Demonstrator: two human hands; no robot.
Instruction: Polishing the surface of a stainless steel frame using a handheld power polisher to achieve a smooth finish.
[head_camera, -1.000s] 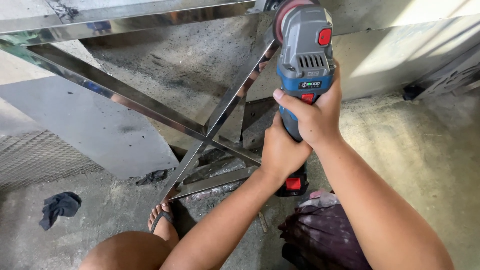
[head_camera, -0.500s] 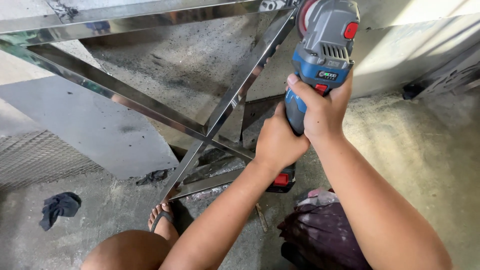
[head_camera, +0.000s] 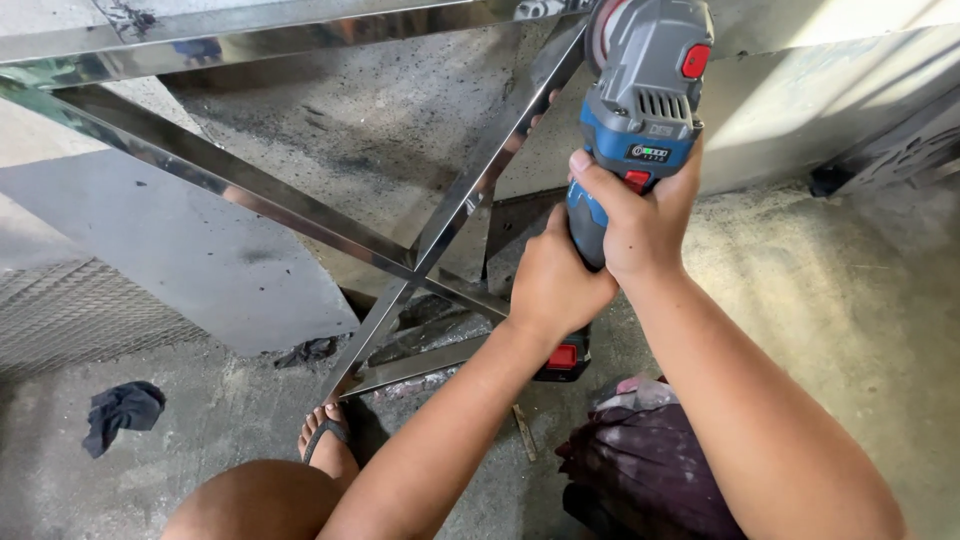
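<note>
While both hands grip it, grinder (head_camera: 640, 110) points upward.

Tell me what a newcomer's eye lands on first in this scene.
First, the blue and grey angle grinder at top centre, gripped by the left hand low on its handle and the right hand higher up. Its head meets the shiny crossed metal frame that spans the left half of the view. On the concrete floor, a dark rag lies at lower left.
</note>
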